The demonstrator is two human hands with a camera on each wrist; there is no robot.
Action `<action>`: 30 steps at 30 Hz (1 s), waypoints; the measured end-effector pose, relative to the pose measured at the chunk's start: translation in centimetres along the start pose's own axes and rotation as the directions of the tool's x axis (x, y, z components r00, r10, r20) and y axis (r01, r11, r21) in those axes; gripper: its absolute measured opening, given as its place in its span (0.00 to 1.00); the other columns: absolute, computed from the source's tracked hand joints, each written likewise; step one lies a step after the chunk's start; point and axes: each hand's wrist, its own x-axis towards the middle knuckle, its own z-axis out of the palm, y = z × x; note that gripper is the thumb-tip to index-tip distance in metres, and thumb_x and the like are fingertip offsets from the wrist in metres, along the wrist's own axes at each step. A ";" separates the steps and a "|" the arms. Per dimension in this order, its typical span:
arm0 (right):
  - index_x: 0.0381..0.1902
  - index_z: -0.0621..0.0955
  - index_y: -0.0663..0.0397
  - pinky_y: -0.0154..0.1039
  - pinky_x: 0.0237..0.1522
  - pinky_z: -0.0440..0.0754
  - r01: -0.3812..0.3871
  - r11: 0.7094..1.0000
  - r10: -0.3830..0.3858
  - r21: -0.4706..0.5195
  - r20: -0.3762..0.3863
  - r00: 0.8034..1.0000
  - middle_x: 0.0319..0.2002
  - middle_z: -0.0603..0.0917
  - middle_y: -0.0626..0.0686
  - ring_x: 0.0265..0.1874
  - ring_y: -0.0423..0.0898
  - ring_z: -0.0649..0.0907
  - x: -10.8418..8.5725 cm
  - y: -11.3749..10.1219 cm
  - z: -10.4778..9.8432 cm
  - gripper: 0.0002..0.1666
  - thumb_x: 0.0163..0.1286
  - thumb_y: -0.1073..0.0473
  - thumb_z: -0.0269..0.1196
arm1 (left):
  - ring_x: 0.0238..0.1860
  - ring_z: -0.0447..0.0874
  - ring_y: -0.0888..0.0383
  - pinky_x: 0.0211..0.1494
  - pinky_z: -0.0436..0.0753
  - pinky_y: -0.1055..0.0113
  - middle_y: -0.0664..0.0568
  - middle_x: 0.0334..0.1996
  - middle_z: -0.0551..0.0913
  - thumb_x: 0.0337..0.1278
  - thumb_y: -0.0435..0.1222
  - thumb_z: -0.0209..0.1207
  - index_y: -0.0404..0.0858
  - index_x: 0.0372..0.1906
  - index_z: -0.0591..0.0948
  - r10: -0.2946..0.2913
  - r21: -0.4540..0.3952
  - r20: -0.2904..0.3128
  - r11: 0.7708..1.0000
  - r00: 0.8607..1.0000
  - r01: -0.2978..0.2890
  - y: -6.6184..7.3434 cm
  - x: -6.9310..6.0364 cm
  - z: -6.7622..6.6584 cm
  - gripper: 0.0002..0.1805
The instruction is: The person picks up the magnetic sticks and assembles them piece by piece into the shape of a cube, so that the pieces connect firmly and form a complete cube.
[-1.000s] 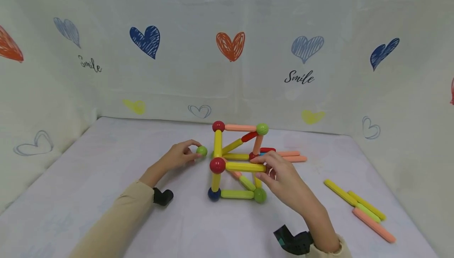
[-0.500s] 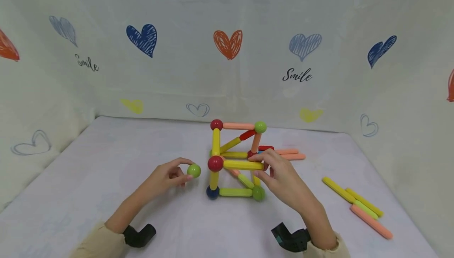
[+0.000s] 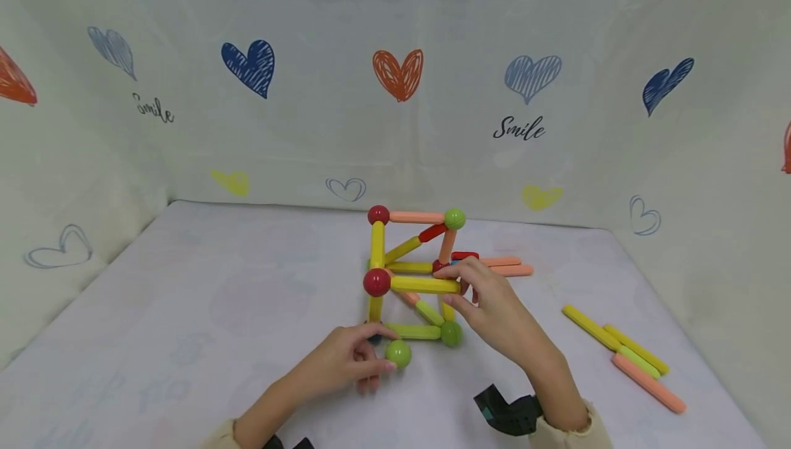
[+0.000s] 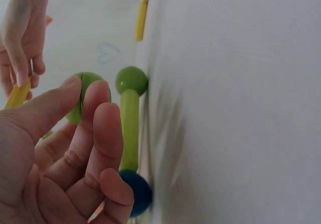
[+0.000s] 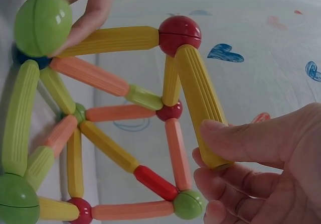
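Observation:
My left hand pinches a green ball between thumb and fingers, just in front of a frame built of sticks and balls. Behind those fingers, the dark blue ball at the frame's near left bottom corner is partly hidden. With thumb and fingertips my right hand grips the right end of a yellow stick. That stick's other end joins a red ball at the near upper left corner. A light green stick runs along the bottom to another green ball.
On the right of the table lie loose yellow sticks, a light green stick and a salmon stick. More salmon sticks lie behind my right hand. A white cloth with printed hearts hangs at the back.
My left hand has carried the green ball from the frame's left side toward me and then right, to the front of the bottom stick. My right hand keeps hold of the yellow stick.

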 end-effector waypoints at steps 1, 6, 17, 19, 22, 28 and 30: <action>0.49 0.78 0.49 0.31 0.34 0.74 0.002 1.000 -0.002 -0.001 0.000 1.000 0.40 0.77 0.46 0.36 0.41 0.72 0.0 0.0 0.0 0.19 0.59 0.63 0.65 | 0.15 0.79 0.57 0.21 0.75 0.72 0.49 0.17 0.82 0.54 0.44 0.62 0.43 0.51 0.76 -0.006 -0.003 0.005 1.000 1.000 0.006 0.0 0.4 0.4 0.20; 0.49 0.79 0.49 0.32 0.33 0.74 0.007 1.000 -0.007 0.000 -0.002 1.000 0.39 0.77 0.45 0.35 0.40 0.72 0.0 0.0 0.0 0.19 0.59 0.63 0.65 | 0.12 0.78 0.57 0.18 0.72 0.71 0.53 0.14 0.81 0.53 0.45 0.63 0.46 0.49 0.77 -0.058 0.013 0.009 0.998 0.998 0.058 0.0 1.9 1.8 0.19; 0.49 0.79 0.47 0.31 0.35 0.74 -0.009 1.000 0.009 -0.005 -0.008 1.000 0.39 0.77 0.45 0.35 0.40 0.73 -0.1 -0.1 0.0 0.19 0.59 0.63 0.66 | 0.14 0.72 0.65 0.19 0.68 0.73 0.60 0.14 0.76 0.49 0.46 0.66 0.45 0.50 0.78 -0.087 0.276 -0.028 0.957 0.996 0.091 1.4 2.7 2.3 0.21; 0.49 0.79 0.47 0.32 0.35 0.74 -0.003 1.000 0.003 -0.005 -0.010 1.000 0.39 0.77 0.45 0.35 0.40 0.73 -0.1 -0.1 0.0 0.19 0.59 0.63 0.66 | 0.16 0.71 0.67 0.21 0.69 0.74 0.61 0.15 0.75 0.50 0.46 0.65 0.46 0.50 0.78 -0.062 0.336 -0.032 0.939 0.998 0.069 2.6 2.3 1.9 0.21; 0.49 0.79 0.48 0.33 0.35 0.74 0.009 1.000 -0.009 -0.002 -0.018 1.000 0.39 0.77 0.45 0.35 0.40 0.73 -0.1 -0.1 0.0 0.19 0.58 0.64 0.66 | 0.20 0.71 0.68 0.25 0.73 0.75 0.64 0.20 0.75 0.52 0.46 0.64 0.48 0.47 0.79 0.016 0.394 -0.028 0.919 0.999 -0.003 4.9 1.5 0.9 0.17; 0.48 0.79 0.48 0.32 0.35 0.74 0.023 1.000 -0.023 -0.003 -0.029 0.999 0.41 0.78 0.45 0.34 0.39 0.73 0.0 -0.1 0.1 0.19 0.58 0.65 0.66 | 0.25 0.74 0.66 0.30 0.77 0.74 0.61 0.26 0.79 0.57 0.43 0.61 0.48 0.43 0.80 0.203 0.373 -0.160 0.918 0.966 -0.131 8.7 0.1 -2.0 0.10; 0.48 0.79 0.48 0.31 0.35 0.74 0.019 1.000 -0.019 -0.004 -0.030 0.999 0.41 0.78 0.46 0.34 0.39 0.73 0.0 -0.1 0.1 0.19 0.58 0.65 0.65 | 0.26 0.73 0.64 0.31 0.77 0.72 0.59 0.27 0.79 0.58 0.41 0.60 0.46 0.44 0.80 0.228 0.387 -0.262 0.915 0.938 -0.114 9.1 0.0 -3.0 0.10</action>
